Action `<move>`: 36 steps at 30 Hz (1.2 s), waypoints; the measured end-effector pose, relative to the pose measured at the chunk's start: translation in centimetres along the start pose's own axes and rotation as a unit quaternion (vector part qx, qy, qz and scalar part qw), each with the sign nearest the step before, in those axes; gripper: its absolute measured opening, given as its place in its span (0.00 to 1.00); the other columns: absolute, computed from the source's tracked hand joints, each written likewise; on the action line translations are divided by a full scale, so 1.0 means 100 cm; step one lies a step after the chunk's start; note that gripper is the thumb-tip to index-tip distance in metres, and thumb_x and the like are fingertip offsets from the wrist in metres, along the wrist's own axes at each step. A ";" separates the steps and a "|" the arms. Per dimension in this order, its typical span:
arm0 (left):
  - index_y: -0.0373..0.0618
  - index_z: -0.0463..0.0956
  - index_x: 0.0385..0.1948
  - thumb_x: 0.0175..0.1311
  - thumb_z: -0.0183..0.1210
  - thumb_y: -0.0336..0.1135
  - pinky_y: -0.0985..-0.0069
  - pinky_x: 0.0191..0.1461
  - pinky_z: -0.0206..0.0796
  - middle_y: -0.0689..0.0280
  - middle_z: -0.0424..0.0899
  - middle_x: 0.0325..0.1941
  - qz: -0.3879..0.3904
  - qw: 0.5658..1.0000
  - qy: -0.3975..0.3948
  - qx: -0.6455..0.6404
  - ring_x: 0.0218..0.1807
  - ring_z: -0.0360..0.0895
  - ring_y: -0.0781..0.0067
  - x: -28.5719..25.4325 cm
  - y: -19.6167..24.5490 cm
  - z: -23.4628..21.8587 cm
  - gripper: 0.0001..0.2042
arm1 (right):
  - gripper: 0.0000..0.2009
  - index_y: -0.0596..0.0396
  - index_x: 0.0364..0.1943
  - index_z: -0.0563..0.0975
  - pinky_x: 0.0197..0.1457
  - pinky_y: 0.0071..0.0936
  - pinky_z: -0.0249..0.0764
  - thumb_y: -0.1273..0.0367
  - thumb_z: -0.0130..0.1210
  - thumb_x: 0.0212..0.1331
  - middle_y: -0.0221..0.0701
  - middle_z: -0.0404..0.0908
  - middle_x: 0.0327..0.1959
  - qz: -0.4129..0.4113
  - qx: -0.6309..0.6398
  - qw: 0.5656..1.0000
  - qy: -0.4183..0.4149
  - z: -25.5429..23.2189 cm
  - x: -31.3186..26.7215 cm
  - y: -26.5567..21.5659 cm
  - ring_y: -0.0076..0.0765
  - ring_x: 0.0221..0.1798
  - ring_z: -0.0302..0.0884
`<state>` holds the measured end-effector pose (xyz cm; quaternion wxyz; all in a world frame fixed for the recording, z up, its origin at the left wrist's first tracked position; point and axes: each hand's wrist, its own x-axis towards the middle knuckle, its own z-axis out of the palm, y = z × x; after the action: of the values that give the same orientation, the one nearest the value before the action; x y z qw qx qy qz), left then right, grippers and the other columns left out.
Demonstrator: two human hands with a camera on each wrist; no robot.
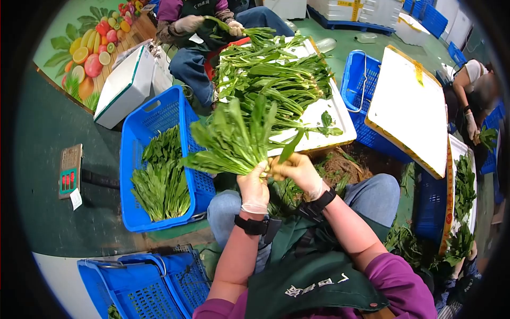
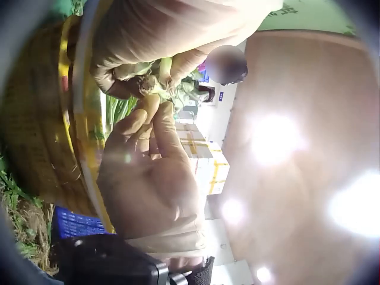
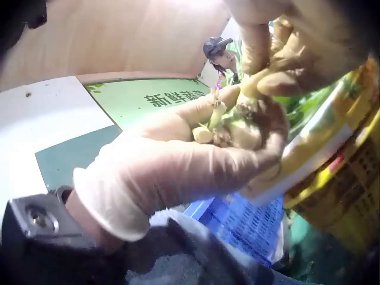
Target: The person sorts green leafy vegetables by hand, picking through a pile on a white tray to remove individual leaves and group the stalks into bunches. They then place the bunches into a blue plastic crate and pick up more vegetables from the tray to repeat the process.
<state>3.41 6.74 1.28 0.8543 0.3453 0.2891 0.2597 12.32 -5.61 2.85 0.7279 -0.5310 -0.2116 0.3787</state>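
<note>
My left hand [image 1: 253, 187], in a thin pale glove, grips a bunch of long-leaved greens [image 1: 239, 135] by the stem ends, leaves fanned up and to the left. In the right wrist view the cut stem ends [image 3: 240, 132] lie in the curled fingers of that hand. My right hand [image 1: 299, 174], gloved too, meets it at the base of the bunch. Its thumb and forefinger pinch a stem there, as the left wrist view shows at the stem ends [image 2: 155, 88]. One single leaf [image 1: 291, 147] sticks up by the right fingers.
Ahead, a white foam board [image 1: 340, 130] bears a heap of greens [image 1: 281, 80]. A blue crate [image 1: 127, 175] with stacked bunches stands left, near a scale [image 1: 69, 173]. Blue crates [image 1: 143, 287] sit lower left, a foam lid [image 1: 409, 114] at right. Another gloved person [image 1: 188, 24] works opposite.
</note>
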 end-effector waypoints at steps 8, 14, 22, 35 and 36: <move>0.37 0.71 0.54 0.58 0.59 0.15 0.70 0.49 0.80 0.56 0.81 0.51 0.071 0.996 0.054 0.007 0.45 0.84 0.61 0.004 0.018 0.002 0.20 | 0.15 0.61 0.46 0.81 0.38 0.22 0.73 0.63 0.60 0.63 0.29 0.84 0.33 0.037 -0.197 0.978 0.050 -0.021 0.018 -0.012 0.21 0.32 0.76; 0.35 0.70 0.55 0.57 0.58 0.14 0.70 0.49 0.80 0.56 0.81 0.50 0.122 0.991 0.047 0.029 0.45 0.83 0.62 0.002 0.015 0.004 0.22 | 0.19 0.56 0.49 0.81 0.54 0.34 0.76 0.62 0.63 0.55 0.42 0.85 0.43 -0.146 -0.430 0.868 0.201 -0.031 0.072 0.000 0.44 0.48 0.82; 0.35 0.73 0.50 0.63 0.54 0.17 0.69 0.51 0.79 0.57 0.81 0.48 -0.010 0.985 0.016 -0.171 0.46 0.82 0.64 0.003 0.037 -0.008 0.13 | 0.14 0.58 0.38 0.85 0.49 0.33 0.76 0.61 0.63 0.55 0.39 0.86 0.33 -0.026 -0.466 0.866 0.181 -0.042 0.066 -0.015 0.45 0.38 0.83; 0.36 0.77 0.42 0.64 0.59 0.26 0.73 0.34 0.74 0.61 0.83 0.35 -0.106 0.992 -0.044 -0.049 0.33 0.81 0.68 0.003 0.001 -0.005 0.07 | 0.10 0.59 0.44 0.81 0.31 0.15 0.67 0.67 0.55 0.67 0.25 0.82 0.29 0.061 -0.029 0.997 0.022 -0.001 0.016 0.010 0.15 0.27 0.72; 0.36 0.77 0.42 0.64 0.59 0.26 0.73 0.34 0.74 0.60 0.83 0.35 -0.116 0.990 -0.055 -0.055 0.32 0.81 0.68 0.004 0.001 -0.006 0.07 | 0.10 0.60 0.39 0.82 0.31 0.16 0.69 0.66 0.55 0.68 0.25 0.83 0.28 0.047 -0.067 0.996 0.021 0.001 0.013 0.006 0.15 0.27 0.73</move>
<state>3.22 7.32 0.90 0.9108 0.2758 0.2654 0.1547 12.82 -4.42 2.21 0.6764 -0.5954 -0.1961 0.3867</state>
